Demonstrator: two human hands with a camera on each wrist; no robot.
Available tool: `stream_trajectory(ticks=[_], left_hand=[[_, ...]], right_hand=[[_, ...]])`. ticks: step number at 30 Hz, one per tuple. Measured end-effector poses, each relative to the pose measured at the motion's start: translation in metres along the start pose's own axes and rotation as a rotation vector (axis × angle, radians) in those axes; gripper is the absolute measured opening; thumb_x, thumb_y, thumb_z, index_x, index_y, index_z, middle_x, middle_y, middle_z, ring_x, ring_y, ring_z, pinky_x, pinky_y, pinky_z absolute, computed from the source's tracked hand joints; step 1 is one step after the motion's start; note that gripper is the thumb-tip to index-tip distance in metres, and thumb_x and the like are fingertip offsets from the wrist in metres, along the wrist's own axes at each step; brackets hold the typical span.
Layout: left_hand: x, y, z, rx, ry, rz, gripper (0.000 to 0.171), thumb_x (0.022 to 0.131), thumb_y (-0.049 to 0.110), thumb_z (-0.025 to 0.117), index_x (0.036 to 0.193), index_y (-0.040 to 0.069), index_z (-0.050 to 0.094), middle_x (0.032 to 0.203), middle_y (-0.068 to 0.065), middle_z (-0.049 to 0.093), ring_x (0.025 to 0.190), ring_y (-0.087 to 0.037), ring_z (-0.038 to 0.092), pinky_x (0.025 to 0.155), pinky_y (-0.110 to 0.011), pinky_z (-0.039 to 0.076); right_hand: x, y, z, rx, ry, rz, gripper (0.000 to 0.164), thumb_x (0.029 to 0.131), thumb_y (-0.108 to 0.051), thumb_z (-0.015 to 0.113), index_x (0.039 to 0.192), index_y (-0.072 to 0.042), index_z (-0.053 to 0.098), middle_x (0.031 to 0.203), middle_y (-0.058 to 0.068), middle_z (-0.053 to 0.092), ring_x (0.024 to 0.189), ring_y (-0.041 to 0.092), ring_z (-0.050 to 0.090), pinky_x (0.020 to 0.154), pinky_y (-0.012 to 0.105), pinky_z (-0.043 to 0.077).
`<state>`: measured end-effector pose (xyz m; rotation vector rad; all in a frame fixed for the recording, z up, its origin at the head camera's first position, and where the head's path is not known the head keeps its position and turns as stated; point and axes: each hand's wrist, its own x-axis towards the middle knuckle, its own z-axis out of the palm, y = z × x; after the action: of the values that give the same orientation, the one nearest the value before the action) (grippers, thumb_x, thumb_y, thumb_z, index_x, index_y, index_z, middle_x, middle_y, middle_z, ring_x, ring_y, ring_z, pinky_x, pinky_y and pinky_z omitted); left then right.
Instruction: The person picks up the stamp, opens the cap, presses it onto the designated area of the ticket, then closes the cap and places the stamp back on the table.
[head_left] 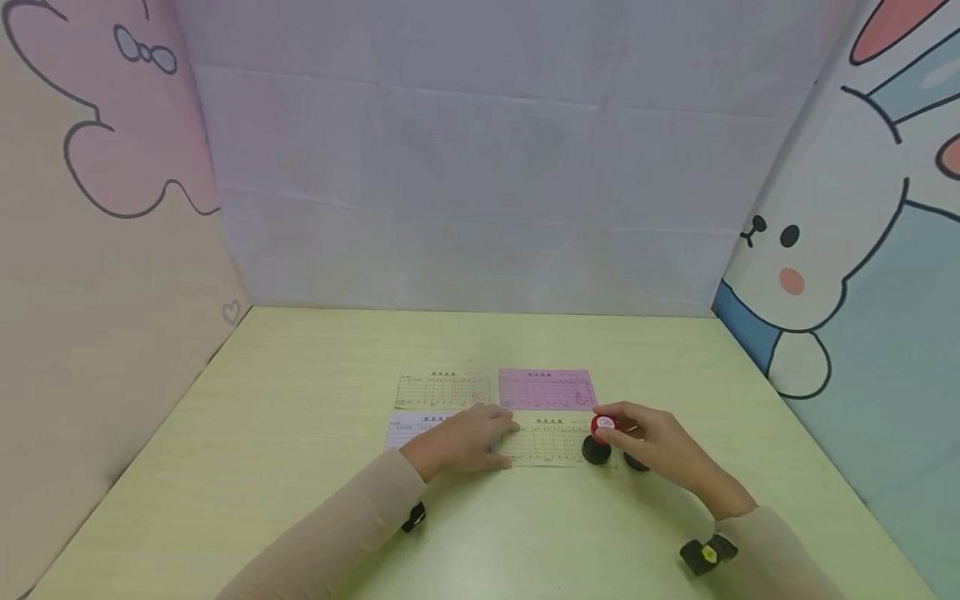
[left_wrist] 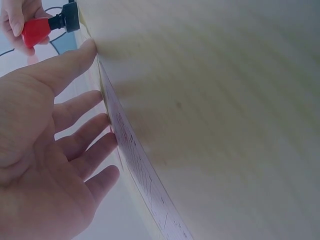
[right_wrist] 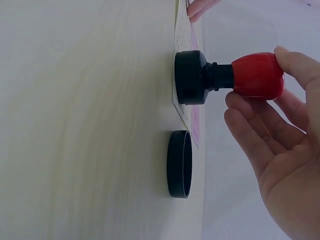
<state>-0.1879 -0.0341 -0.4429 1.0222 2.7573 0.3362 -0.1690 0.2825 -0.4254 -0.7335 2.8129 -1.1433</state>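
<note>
My right hand (head_left: 663,450) pinches the red handle of a round stamp (right_wrist: 257,76) between thumb and fingers. The stamp stands upright, its black base at the right end of the front yellow form (head_left: 551,446). Beside it, partly hidden by the right hand in the head view, lies a round black cap (right_wrist: 179,164). With fingers spread and relaxed, my left hand (head_left: 467,437) rests at the left part of the yellow form and covers much of the pale lilac form (head_left: 411,427). In the left wrist view, the left fingertips (left_wrist: 102,120) meet the paper edges.
Behind these lie a cream form (head_left: 442,392) and a purple form (head_left: 546,387); each carries a faint reddish mark at its lower right. The light wooden table (head_left: 300,375) is bounded by a pale back wall (head_left: 480,167) and side panels with cartoon drawings.
</note>
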Motion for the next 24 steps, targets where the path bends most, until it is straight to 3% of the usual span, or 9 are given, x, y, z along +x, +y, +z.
stream_trajectory(ticks=[9,24], left_hand=[[-0.0009,-0.0002,-0.0007,-0.004,0.003,0.006,0.058,0.094,0.04,0.07,0.143,0.012,0.056,0.151,-0.007,0.047,0.14,-0.027,0.041,0.116,-0.039,0.031],[0.0001,-0.0005,0.0002,-0.004,0.007,0.007,0.058,0.094,0.04,0.071,0.143,0.012,0.056,0.151,-0.007,0.047,0.14,-0.026,0.041,0.115,-0.038,0.032]], right_hand=[[-0.0013,0.0017,0.0017,0.065,-0.005,0.042,0.04,0.096,-0.026,0.07,0.129,-0.003,0.065,0.103,0.001,0.07,0.089,0.022,0.07,0.077,0.026,0.057],[-0.0008,0.0008,0.0008,0.072,0.0,0.026,0.038,0.096,-0.021,0.07,0.127,0.0,0.065,0.104,0.003,0.07,0.089,0.016,0.068,0.077,0.025,0.057]])
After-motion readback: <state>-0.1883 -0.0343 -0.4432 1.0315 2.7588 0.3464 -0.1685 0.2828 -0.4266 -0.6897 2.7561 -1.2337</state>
